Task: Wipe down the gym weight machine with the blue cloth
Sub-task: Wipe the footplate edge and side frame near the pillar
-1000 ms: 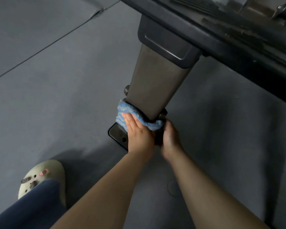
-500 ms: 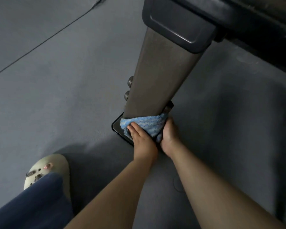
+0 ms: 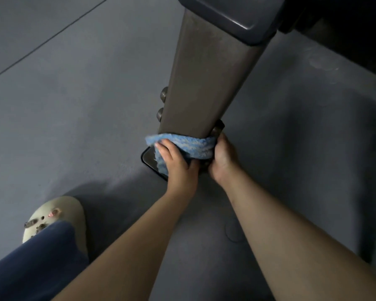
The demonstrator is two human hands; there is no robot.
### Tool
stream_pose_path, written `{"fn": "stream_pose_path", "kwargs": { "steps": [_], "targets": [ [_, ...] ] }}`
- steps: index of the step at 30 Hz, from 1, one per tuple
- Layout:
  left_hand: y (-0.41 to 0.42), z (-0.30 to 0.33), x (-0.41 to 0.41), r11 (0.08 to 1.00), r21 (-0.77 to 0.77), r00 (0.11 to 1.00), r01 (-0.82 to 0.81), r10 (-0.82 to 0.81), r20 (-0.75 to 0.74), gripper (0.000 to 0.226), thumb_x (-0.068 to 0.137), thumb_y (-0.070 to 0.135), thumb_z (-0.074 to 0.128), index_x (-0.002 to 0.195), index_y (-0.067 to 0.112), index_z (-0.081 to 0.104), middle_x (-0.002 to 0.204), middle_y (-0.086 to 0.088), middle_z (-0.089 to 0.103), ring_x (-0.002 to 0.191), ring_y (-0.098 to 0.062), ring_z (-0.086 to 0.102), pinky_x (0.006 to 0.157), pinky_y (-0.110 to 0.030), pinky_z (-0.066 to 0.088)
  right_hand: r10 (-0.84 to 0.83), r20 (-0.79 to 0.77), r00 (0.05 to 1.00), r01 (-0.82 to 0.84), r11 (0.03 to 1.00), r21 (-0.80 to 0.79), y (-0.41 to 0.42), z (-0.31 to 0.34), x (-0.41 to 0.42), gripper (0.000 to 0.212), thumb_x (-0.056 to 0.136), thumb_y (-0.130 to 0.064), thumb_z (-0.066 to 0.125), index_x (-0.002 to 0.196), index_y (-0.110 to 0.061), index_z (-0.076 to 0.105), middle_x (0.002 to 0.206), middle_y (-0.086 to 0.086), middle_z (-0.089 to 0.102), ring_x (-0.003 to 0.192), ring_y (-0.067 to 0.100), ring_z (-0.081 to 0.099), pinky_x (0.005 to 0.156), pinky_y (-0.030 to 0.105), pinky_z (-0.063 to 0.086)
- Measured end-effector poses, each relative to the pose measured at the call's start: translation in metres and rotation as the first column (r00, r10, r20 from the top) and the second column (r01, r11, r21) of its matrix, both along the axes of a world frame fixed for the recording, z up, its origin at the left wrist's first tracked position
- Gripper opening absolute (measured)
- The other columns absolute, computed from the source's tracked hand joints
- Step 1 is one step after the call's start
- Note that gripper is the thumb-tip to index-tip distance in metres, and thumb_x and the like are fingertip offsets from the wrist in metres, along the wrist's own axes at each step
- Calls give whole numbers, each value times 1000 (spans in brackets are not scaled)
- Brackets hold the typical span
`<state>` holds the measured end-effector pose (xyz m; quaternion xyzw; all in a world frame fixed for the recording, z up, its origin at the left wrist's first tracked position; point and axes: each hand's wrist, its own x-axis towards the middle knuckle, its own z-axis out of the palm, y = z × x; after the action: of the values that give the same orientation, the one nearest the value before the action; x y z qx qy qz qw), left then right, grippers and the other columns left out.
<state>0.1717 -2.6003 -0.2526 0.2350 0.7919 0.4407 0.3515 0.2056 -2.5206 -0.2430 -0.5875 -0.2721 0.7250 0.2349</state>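
A: What is hidden or cut off?

B: The gym weight machine (image 3: 206, 68) runs out of the top edge; only 1 slanted leg, a dark cap (image 3: 237, 18) at its upper end and a black foot plate (image 3: 150, 158) on the floor (image 3: 74, 105) show. The upper right corner is too dark to read. The foot plate is mostly covered by cloth and hands. The right hand's fingertips go out of sight behind the leg's base.

A: And the blue cloth?

B: The blue cloth (image 3: 187, 145) is bunched in a band against the very bottom of the leg, just above the foot plate, stretched between the 2 hands.

A: How do the hands sit on it?

B: The left hand (image 3: 176, 164) lies over the cloth's left part, fingers curled down onto it, gripping it against the plate. The right hand (image 3: 223, 158) holds the cloth's right end, thumb up beside the leg.

A: Anything else nearby?

B: 2 round bolt heads (image 3: 162, 105) on the leg's left edge, above the cloth. Lower left, a pale clog (image 3: 59, 216) with small charms, partly covered by a dark blue trouser leg (image 3: 30, 261).
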Motion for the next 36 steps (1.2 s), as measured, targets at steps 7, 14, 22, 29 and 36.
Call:
{"fn": "stream_pose_path", "kwargs": {
  "steps": [7, 14, 22, 29, 36],
  "targets": [
    [0, -4, 1, 989, -147, 1000, 25, -28, -15, 92, 89, 8, 58, 141, -11, -15, 148, -30, -24, 142, -33, -13, 101, -7, -5, -15, 22, 1000, 17, 997, -80, -15, -18, 6, 40, 97, -39, 37, 70, -18, 58, 53, -7, 63, 45, 5, 58, 40, 16, 41],
    [-18, 0, 14, 973, -180, 987, 147, -133, 88, 66, 101, 20, 34, 147, 5, -11, 156, -10, -14, 144, -19, -8, 112, -21, -1, 85, 61, 995, -78, 992, -98, -52, -17, 19, 35, 98, -16, 30, 108, -10, 63, 107, 6, 67, 93, 14, 63, 75, 23, 50],
    [-36, 15, 18, 968, -203, 945, 150, -80, 317, 41, 89, -8, 39, 125, 9, 49, 102, -23, 61, 93, -36, 62, 76, -32, 55, 234, 201, 951, -209, 968, -138, -70, -1, 33, 35, 95, -9, 33, 119, -3, 58, 115, 21, 62, 77, 27, 62, 61, 32, 51],
    [-61, 58, 40, 935, -224, 886, 277, -158, 436, 25, 85, -7, 43, 92, 14, 53, 60, -7, 53, 43, -14, 44, 35, -14, 29, 154, 99, 983, -137, 978, -155, -93, 32, 75, 40, 100, -20, 27, 76, -12, 58, 68, 9, 60, 55, 21, 56, 50, 27, 41],
    [-70, 114, 97, 976, -114, 796, 184, -80, 600, 13, 92, 2, 44, 84, 9, 52, 67, -8, 50, 53, -15, 49, 43, -17, 39, -74, 8, 997, 74, 988, -136, -111, 79, 142, 32, 96, -23, 39, 85, -9, 65, 87, 13, 66, 77, 27, 61, 75, 38, 48]
  ]
}}
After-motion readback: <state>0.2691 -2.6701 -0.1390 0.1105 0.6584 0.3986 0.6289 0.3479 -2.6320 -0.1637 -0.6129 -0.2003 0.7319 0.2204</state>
